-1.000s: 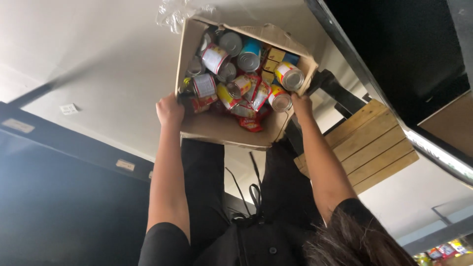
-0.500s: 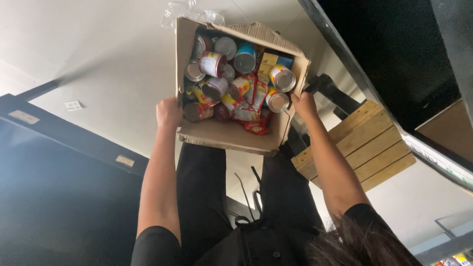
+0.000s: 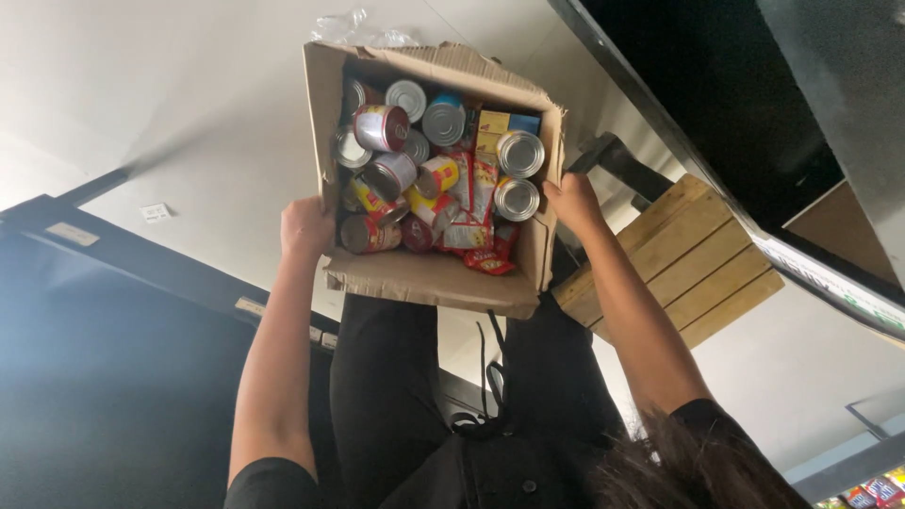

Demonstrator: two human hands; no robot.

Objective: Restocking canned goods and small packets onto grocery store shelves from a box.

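Note:
I hold an open brown cardboard box between both hands, above my black-trousered legs. My left hand grips its left wall and my right hand grips its right wall. The box is packed with several metal tins, some with red and yellow labels, and a few red and yellow packets. The flaps stand open, the far one torn at its edge.
A slatted wooden pallet lies on the pale floor just right of my right arm. A dark shelf unit runs along the upper right and a dark base along the lower left. Crumpled clear plastic lies beyond the box.
The box has drifted slightly left and nearer in view, turning a little, with both hands still on its sides.

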